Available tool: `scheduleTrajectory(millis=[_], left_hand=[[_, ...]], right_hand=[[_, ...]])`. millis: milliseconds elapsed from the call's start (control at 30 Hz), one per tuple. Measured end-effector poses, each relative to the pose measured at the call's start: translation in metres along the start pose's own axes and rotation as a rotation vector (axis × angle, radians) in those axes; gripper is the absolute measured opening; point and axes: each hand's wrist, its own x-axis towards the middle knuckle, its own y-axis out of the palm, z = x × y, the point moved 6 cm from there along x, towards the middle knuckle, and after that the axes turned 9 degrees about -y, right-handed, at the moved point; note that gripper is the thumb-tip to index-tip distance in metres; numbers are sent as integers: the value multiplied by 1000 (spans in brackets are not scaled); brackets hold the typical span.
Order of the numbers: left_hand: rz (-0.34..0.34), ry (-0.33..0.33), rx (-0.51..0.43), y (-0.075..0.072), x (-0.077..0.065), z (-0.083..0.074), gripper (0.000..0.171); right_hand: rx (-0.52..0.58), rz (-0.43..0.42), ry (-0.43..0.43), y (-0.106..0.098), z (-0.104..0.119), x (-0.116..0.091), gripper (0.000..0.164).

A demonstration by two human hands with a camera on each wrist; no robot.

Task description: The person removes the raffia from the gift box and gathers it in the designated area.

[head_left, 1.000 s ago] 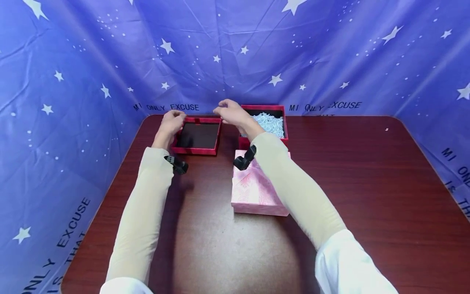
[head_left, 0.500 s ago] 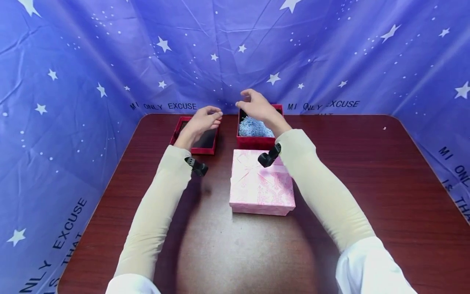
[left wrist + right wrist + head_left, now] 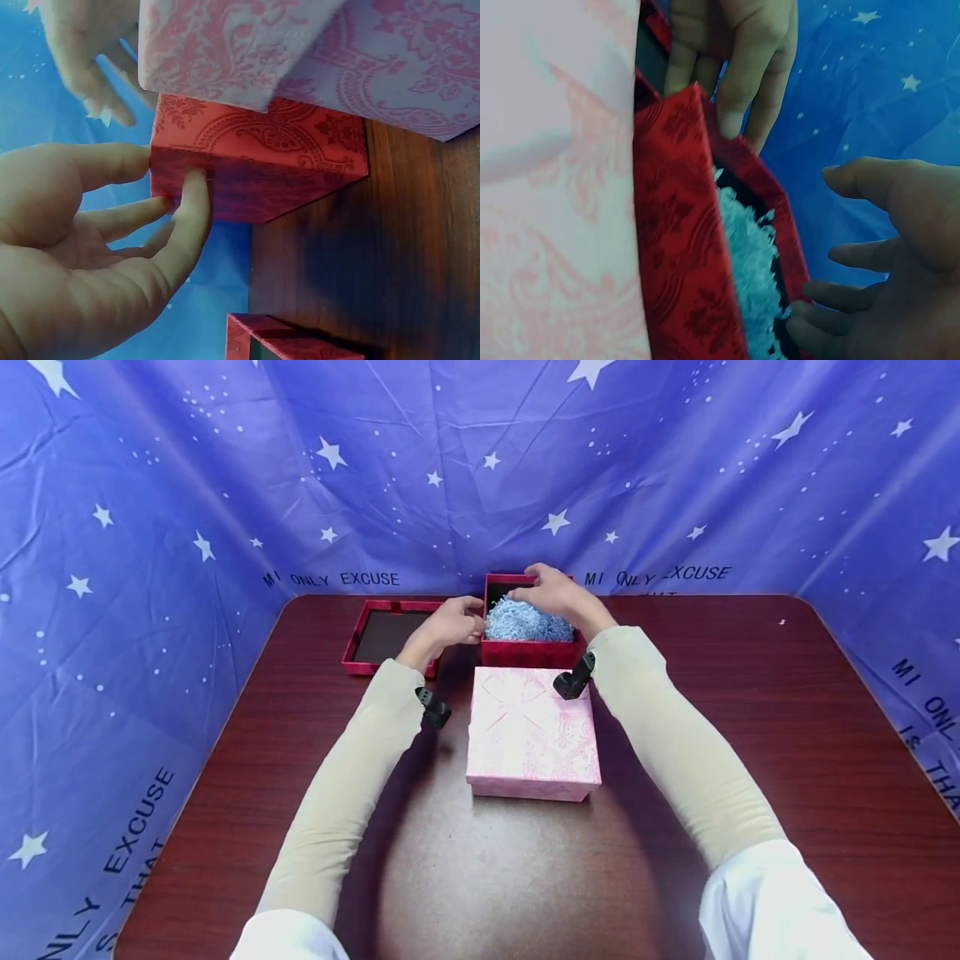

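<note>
Both hands have left the red lid [image 3: 390, 635] and closed in on the red box [image 3: 531, 652] of pale blue paper shreds [image 3: 525, 622] at the table's [image 3: 750, 735] far edge. Left hand [image 3: 450, 622] touches its left wall, fingers loosely spread; right hand [image 3: 551, 593] hovers relaxed over the shreds. Pink box [image 3: 532, 731] sits just in front.

A dark reddish-brown wooden table [image 3: 750, 735] with rounded corners filled the floor of the view. Blue star-printed cloth [image 3: 450, 468] hung behind and along both sides, bearing black lettering.
</note>
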Motion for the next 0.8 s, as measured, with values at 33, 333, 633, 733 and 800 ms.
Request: scheduleTrajectory(millis=[33,333,633,733,800], left_hand=[[1,-4,-2,0,1,1,57],[12,-23,-88,-2,3,6,56],[22,-38,-100,-3,5,9,55],[21,-41,-97,-4,6,9,54],[21,-44,-102,-4,7,10,53]], right_hand=[[-12,6,9,0,-3,1,70],[-51,90,112,7,-20,8,77],[8,268,169,21,-34,16,91],[28,309,186,24,-37,18,97],[32,336,188,25,-38,18,99]])
